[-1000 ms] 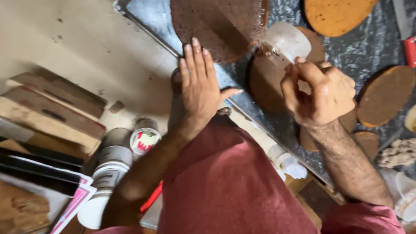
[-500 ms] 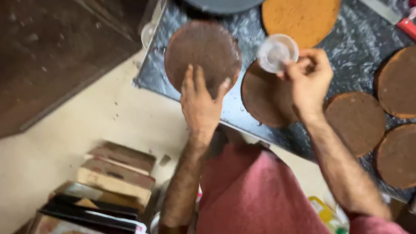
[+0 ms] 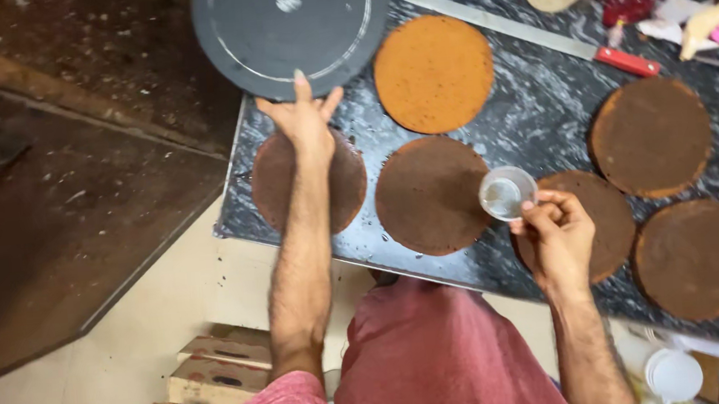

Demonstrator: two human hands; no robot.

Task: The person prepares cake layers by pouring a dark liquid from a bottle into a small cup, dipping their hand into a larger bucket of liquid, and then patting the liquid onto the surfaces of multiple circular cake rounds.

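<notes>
Turntable (image 3: 290, 28) against left fingers (image 3: 301, 91)

brown cake layers (image 3: 432, 195), dark grey turntable (image 3: 278, 37)

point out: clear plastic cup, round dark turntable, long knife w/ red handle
clear plastic cup (image 3: 507, 194), head view, on its open mouth, held in the right hand (image 3: 558, 242).
round dark turntable (image 3: 290, 30), head view, on its flat top; left hand (image 3: 304, 119) touches its near edge.
long knife (image 3: 526, 33), head view, mid-blade.

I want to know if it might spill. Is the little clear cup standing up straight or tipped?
Tipped. The clear cup, pinched in the right hand, shows its round mouth to the head camera above.
</notes>
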